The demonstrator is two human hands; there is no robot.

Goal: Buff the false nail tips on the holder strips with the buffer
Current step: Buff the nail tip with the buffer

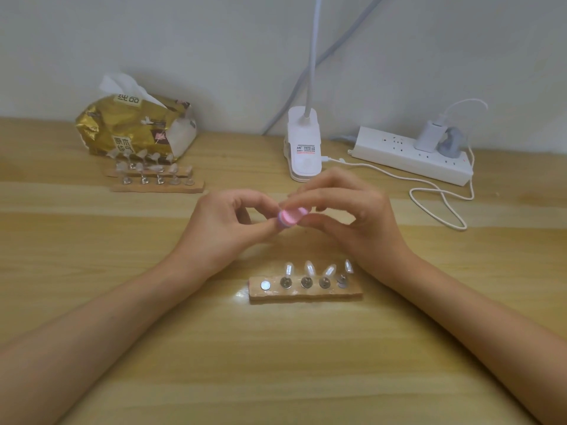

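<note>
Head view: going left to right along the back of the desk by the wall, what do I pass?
gold tissue pack → white clip-on lamp base → white power strip. The far holder strips lie in front of the tissue pack and overlap it, so they are left out.

Gold tissue pack (135, 127), far-left of table (92, 302): top label "纯品", front label "原木" + unclear chars. Lamp clip (303, 148) sticker: illegible.

Head camera looks forward and down, close over the table (276, 363).
</note>
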